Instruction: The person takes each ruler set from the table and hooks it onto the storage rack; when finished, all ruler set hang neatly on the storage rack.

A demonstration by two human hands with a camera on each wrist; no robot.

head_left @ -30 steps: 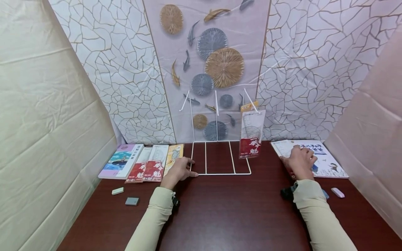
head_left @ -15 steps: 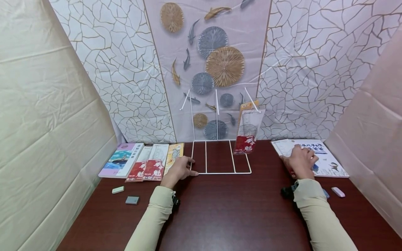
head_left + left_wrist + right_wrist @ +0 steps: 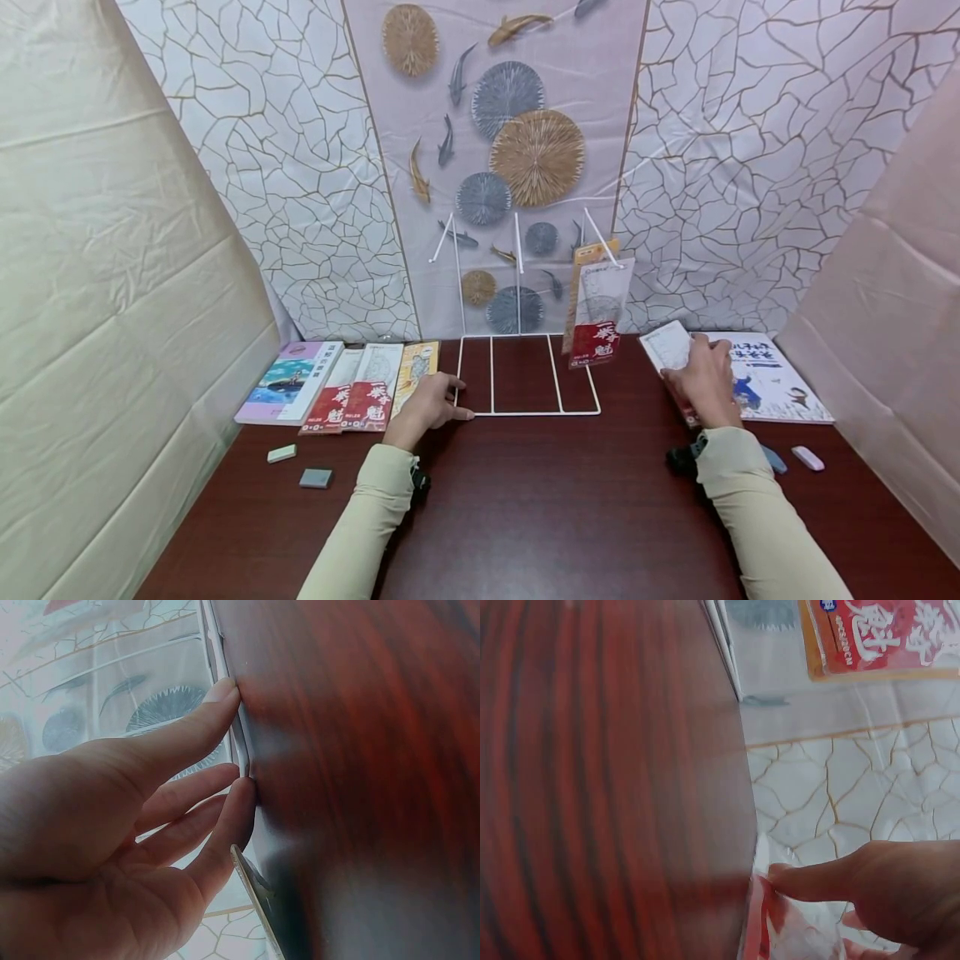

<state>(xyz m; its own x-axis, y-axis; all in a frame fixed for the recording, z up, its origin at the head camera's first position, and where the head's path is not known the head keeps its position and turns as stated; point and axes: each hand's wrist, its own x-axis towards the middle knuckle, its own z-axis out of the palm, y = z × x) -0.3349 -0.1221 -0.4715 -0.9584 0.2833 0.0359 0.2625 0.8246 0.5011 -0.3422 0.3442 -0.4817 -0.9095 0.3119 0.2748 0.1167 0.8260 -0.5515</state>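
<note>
My left hand (image 3: 427, 410) rests at the front left corner of a white wire display rack (image 3: 525, 414), its thumb and fingertips spread and touching the base wire (image 3: 241, 742). On the right, my right hand (image 3: 707, 379) pinches a red-and-white ruler set packet (image 3: 666, 343) by its edge; the packet is tilted and its lower part is partly hidden by the hand. In the right wrist view the thumb presses on the clear plastic packet (image 3: 799, 930). Another ruler set packet (image 3: 597, 312) hangs from the rack's right hook, in front of a yellow packet (image 3: 581, 257).
On the left lie a book (image 3: 291, 382), two red-and-white packets (image 3: 372, 387) and a yellow packet (image 3: 415, 371). A white eraser (image 3: 282, 453) and grey eraser (image 3: 316, 478) lie nearer. Right are a white book (image 3: 780, 379), a pink eraser (image 3: 807, 457) and a blue one (image 3: 774, 460).
My right hand has shifted left and drawn the ruler set packet off the white book, tilting it. The hanging packet has swung. The left hand stays in place.
</note>
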